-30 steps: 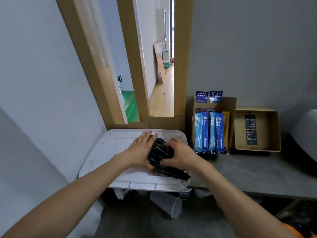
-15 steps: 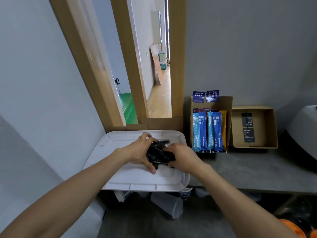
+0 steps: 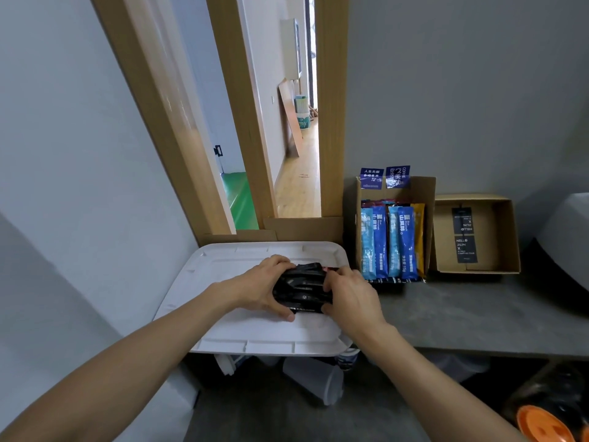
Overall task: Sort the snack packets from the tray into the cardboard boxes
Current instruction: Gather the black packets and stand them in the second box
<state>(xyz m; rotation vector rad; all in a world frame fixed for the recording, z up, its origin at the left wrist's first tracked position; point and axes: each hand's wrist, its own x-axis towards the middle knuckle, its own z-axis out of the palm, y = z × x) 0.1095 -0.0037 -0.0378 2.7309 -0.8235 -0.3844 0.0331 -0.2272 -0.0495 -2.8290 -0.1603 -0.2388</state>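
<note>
Head view: two hands around a bundle of black packets over the white tray.

The left hand (image 3: 261,288) and the right hand (image 3: 350,298) both hold the black packets (image 3: 302,287) from the two sides, the fingers (image 3: 277,261) curled round the bundle, which sits on the white tray (image 3: 223,272) near its right part. Just right of the tray, on the grey table (image 3: 478,314), the tall cardboard box (image 3: 425,193) contains blue packets (image 3: 379,247) standing on end in a row, with a yellow packet (image 3: 419,237) at the right end. Beside it is the low cardboard box (image 3: 506,237), which holds two black packets lying flat (image 3: 463,237). Behind the tray is a wooden door frame (image 3: 331,122). An orange object (image 3: 538,424) is below the table, too blurred to tell what it is.
</note>
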